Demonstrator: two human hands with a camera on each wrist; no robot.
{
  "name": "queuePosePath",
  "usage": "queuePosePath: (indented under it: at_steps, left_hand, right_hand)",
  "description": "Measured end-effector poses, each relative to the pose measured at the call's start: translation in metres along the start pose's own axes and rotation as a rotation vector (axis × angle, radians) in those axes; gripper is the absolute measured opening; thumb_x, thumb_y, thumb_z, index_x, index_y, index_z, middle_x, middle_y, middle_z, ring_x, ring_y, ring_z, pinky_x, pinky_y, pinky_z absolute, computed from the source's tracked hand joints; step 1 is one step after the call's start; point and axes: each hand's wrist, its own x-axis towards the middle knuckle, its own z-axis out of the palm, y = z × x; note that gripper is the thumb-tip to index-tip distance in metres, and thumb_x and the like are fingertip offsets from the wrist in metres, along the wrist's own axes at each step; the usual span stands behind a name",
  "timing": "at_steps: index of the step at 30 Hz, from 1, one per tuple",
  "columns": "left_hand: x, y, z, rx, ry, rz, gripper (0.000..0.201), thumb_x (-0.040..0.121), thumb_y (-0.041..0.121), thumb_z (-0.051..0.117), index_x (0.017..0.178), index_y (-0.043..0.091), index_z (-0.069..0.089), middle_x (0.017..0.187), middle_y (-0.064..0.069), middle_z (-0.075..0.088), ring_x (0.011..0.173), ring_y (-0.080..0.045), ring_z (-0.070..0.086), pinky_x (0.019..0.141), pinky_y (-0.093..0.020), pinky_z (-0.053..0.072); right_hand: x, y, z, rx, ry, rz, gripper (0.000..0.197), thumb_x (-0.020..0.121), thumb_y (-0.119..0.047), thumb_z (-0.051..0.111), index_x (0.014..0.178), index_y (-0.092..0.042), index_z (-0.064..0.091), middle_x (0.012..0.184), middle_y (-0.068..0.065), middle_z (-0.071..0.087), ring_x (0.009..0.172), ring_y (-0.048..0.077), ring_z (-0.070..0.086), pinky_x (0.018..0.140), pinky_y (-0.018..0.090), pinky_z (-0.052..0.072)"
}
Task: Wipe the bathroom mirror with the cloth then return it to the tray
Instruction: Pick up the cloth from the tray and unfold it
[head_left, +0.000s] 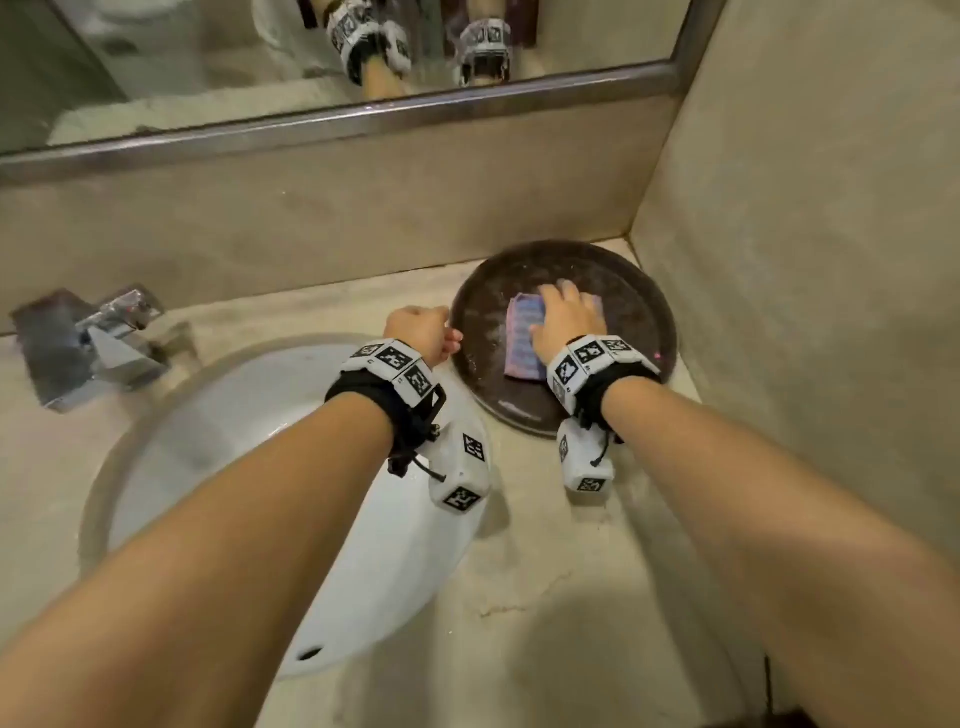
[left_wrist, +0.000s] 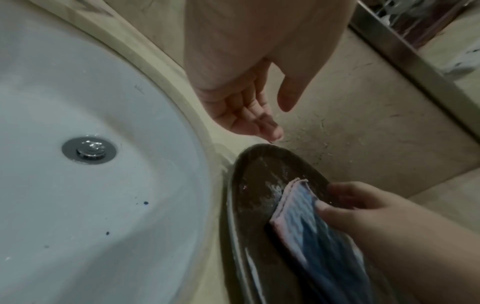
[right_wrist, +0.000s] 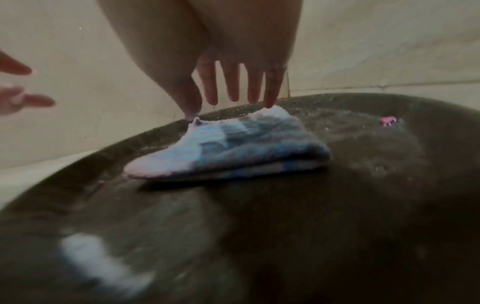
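Right hand (head_left: 569, 325): mine; fingers spread and straight, tips resting on the far edge of the folded blue-and-pink striped cloth (head_left: 524, 338); nothing pinched.

Cloth: lies flat beneath my right hand, inside the round dark brown tray (head_left: 639, 291), which looks wet.

Left hand (head_left: 423, 332): relaxed, loosely curled, holding nothing, just beside the tray's near rim.

Step, as I judge it: either pick-up or return; I cannot tell which.

Next move: if picking up, curl my fingers round the cloth and lift it to the steel-framed mirror (head_left: 332, 62) beyond my hands.
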Motion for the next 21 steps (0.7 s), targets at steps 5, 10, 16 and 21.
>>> queuePosePath:
  at_steps: [5, 10, 16, 21]
  left_hand:
    - [0.004, -0.008, -0.002, -0.031, -0.008, -0.03, 0.024, 0.094, 0.011, 0.047, 0.071, 0.01, 0.049, 0.029, 0.003, 0.052, 0.025, -0.005, 0.044, 0.035, -0.011, 0.037]
    - [0.005, -0.006, -0.014, 0.021, -0.017, 0.02, 0.01, 0.093, 0.013, 0.049, 0.086, 0.007, 0.053, 0.05, -0.002, 0.059, 0.045, -0.012, 0.05, 0.038, -0.015, 0.04]
    - [0.0, 0.018, -0.024, 0.077, -0.047, 0.091, 0.011, 0.092, 0.014, 0.05, 0.098, 0.006, 0.054, 0.064, -0.005, 0.058, 0.051, -0.015, 0.052, 0.047, -0.02, 0.039]
    - [0.0, 0.014, -0.026, 0.109, -0.07, 0.131, 0.012, 0.092, 0.014, 0.051, 0.098, 0.005, 0.056, 0.065, -0.006, 0.059, 0.052, -0.016, 0.052, 0.05, -0.021, 0.04]
  right_hand:
    - [0.013, -0.001, -0.005, -0.127, -0.216, -0.008, 0.084, 0.084, -0.036, 0.063, 0.149, -0.021, 0.012, 0.155, 0.011, 0.019, 0.143, 0.034, 0.013, 0.115, 0.048, 0.015]
    - [0.007, -0.009, -0.02, -0.263, -0.082, 0.006, 0.057, 0.081, -0.023, 0.066, 0.132, -0.017, 0.041, 0.136, 0.012, 0.041, 0.13, 0.032, 0.031, 0.103, 0.046, 0.031]
    - [0.005, -0.012, -0.027, -0.289, -0.135, -0.005, 0.036, 0.091, -0.013, 0.049, 0.127, -0.015, 0.05, 0.135, 0.011, 0.046, 0.13, 0.031, 0.031, 0.103, 0.046, 0.032]
    - [0.009, -0.017, -0.016, -0.26, -0.116, -0.022, 0.038, 0.091, -0.017, 0.052, 0.129, -0.014, 0.047, 0.136, 0.012, 0.043, 0.129, 0.032, 0.033, 0.101, 0.046, 0.036]
